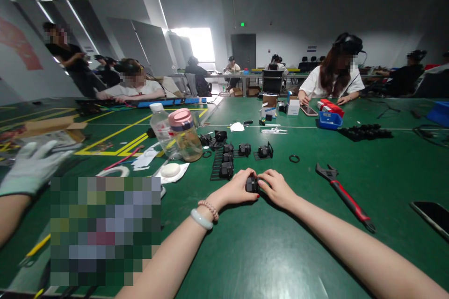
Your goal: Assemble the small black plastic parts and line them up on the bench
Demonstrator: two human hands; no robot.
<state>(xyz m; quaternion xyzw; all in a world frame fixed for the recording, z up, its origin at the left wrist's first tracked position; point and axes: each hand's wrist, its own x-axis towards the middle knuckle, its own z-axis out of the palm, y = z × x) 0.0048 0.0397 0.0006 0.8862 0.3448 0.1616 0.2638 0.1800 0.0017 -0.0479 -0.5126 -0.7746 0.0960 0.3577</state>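
My left hand (pixel 241 187) is closed round a small black part (pixel 251 185) just above the green table (pixel 280 247). From the right, my right hand (pixel 277 188) meets the same part with its thumb and fingertips. Its fingers are bent together at the part's edge. Beyond my left hand lie several similar black parts (pixel 226 169) on dark ribbed pieces. Another black part (pixel 265 151) sits on its own farther back, and a black ring (pixel 294 159) lies to its right.
An adjustable wrench (pixel 351 201) and a phone (pixel 431 217) lie at the right. Bottles (pixel 185 135) stand at the left, beside a white disc (pixel 170 170). Another person's gloved hand (pixel 30 168) reaches in at far left. A blue bin (pixel 329 120) stands farther back.
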